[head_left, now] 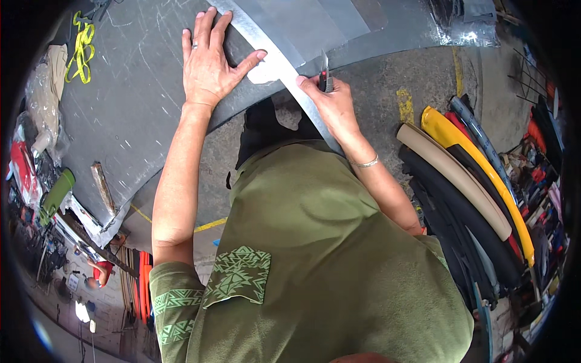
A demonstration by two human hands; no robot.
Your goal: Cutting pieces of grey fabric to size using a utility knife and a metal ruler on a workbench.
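Note:
My left hand (212, 69) lies flat on the dark grey tabletop (139, 78), fingers spread and thumb stretched toward a long metal straightedge (275, 59). That straightedge slants from the far edge of the view down toward my waist, its near end past the table's edge. In my right hand (333, 103) is a utility knife (325, 75), its blade pointing up and away from me. The right thumb rests against the straightedge. Beyond it lies a grey, translucent sheet (321, 27). A bright white patch (264, 71) shows beside my left thumb; I cannot tell what it is.
A yellow strap (82, 48) lies at the table's far left, with a wooden stick (104, 187) nearer me. On the right, rolls of material stand close by, among them a yellow roll (484, 175) and a beige roll (454, 178). Shiny plastic (466, 27) lies far right.

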